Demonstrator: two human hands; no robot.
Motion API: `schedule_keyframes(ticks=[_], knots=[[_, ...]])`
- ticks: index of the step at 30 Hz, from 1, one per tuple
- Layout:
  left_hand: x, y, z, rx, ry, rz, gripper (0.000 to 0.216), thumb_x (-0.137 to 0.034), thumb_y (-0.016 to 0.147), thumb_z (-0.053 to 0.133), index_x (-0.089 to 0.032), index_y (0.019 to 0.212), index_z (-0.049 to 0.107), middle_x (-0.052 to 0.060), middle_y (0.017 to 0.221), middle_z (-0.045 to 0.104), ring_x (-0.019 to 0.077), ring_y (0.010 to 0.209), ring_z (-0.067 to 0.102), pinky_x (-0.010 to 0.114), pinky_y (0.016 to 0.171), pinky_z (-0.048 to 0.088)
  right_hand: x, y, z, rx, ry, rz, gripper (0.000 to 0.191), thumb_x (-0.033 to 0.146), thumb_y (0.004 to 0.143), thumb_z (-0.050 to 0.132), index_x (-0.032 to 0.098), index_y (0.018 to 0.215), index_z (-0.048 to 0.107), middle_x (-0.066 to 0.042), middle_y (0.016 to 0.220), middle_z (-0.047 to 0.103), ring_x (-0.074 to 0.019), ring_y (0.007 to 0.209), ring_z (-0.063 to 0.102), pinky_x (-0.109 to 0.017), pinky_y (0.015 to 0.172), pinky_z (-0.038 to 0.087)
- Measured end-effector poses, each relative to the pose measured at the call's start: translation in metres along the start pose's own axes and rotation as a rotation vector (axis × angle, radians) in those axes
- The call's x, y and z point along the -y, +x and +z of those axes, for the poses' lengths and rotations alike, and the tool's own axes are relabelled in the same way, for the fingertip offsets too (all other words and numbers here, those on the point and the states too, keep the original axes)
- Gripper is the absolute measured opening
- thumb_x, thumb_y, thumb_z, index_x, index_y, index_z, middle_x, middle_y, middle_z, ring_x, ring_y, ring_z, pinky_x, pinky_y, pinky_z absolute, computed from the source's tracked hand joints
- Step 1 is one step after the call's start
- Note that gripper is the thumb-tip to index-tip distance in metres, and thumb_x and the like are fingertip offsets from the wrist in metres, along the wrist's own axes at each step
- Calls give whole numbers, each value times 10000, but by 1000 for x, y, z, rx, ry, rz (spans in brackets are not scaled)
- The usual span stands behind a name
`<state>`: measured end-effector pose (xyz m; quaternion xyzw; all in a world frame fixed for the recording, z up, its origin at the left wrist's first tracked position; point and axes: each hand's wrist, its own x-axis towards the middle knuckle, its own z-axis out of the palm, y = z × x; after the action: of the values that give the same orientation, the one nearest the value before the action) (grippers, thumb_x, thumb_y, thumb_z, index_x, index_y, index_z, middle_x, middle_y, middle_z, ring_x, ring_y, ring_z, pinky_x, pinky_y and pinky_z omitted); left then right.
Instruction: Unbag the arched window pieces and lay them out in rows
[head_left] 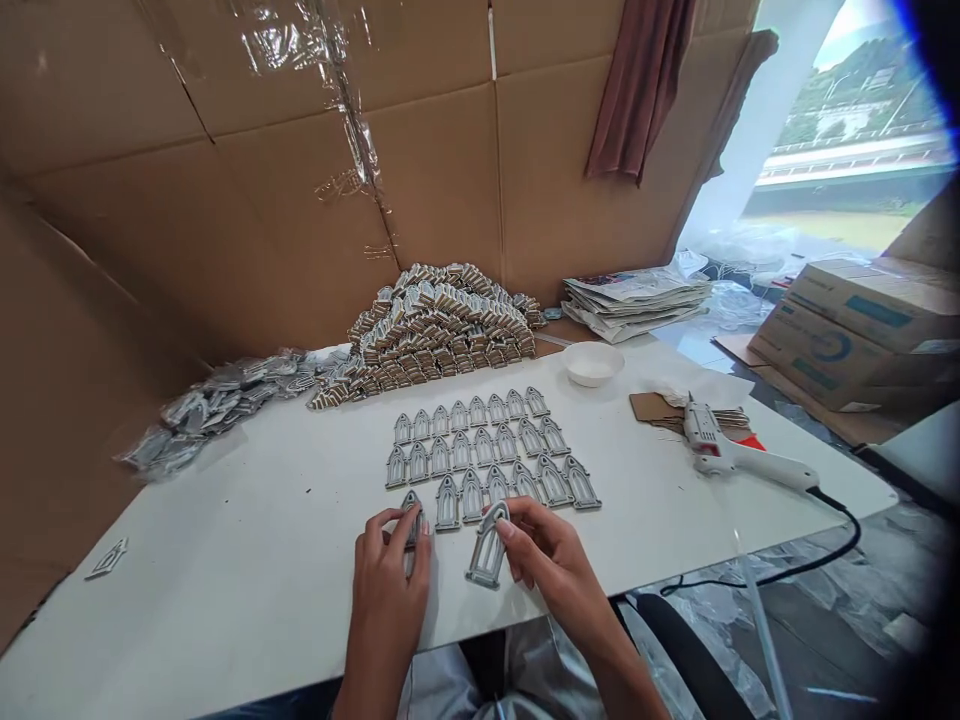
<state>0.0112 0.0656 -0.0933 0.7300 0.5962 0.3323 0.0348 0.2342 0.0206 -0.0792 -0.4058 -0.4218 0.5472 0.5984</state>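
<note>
Three rows of small grey arch-window cutouts (480,450) lie on the white table (247,560). My left hand (390,590) pinches one grey cutout (412,515) at the left end of the nearest row, pressing it to the table. My right hand (551,560) holds another grey arch cutout (488,548) by its top, tilted just above the table beside the left hand.
A heap of stacked brown-edged cutouts (439,325) sits at the back, grey pieces in plastic (210,405) to its left. A white bowl (594,362), a glue gun (739,455) with black cord, cardboard scraps, folded papers (634,300) and boxes (862,330) lie right. One loose cutout (107,558) lies far left.
</note>
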Motion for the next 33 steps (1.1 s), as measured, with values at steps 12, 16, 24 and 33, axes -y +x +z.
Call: schedule_keyframes(ticks=[12, 16, 24, 33], knots=[[-14, 2, -6, 8, -19, 98, 417, -373, 1065, 530, -252, 1428, 695, 148, 1436, 686, 395, 1294, 602, 635, 1106, 448, -1, 0, 4, -21, -36, 38, 459, 613, 973, 732, 194, 1160, 726, 21, 772, 569, -132, 664, 485, -251, 585, 425], [-36, -32, -28, 81, -239, 142, 442, -411, 1040, 635, -358, 1479, 657, 88, 1497, 656, 350, 1379, 596, 534, 1144, 490, -6, 1, 7, -58, -171, 40, 486, 615, 982, 714, 189, 1212, 761, 7, 785, 614, -137, 668, 492, -266, 606, 407], [-50, -68, -29, 39, -419, 101, 276, -311, 1049, 644, -396, 1238, 826, 69, 1216, 796, 282, 1147, 758, 383, 1008, 619, -2, 1, 7, -31, -256, 17, 508, 604, 968, 728, 199, 1273, 769, -6, 779, 697, -143, 655, 522, -265, 600, 395], [24, -18, -47, -38, -157, 143, 277, -420, 1074, 569, -311, 1157, 810, 76, 1143, 780, 268, 1076, 760, 388, 994, 621, -4, 0, 7, -9, -214, -3, 452, 605, 1031, 636, 221, 1237, 756, -31, 848, 739, -153, 661, 596, -265, 603, 496]])
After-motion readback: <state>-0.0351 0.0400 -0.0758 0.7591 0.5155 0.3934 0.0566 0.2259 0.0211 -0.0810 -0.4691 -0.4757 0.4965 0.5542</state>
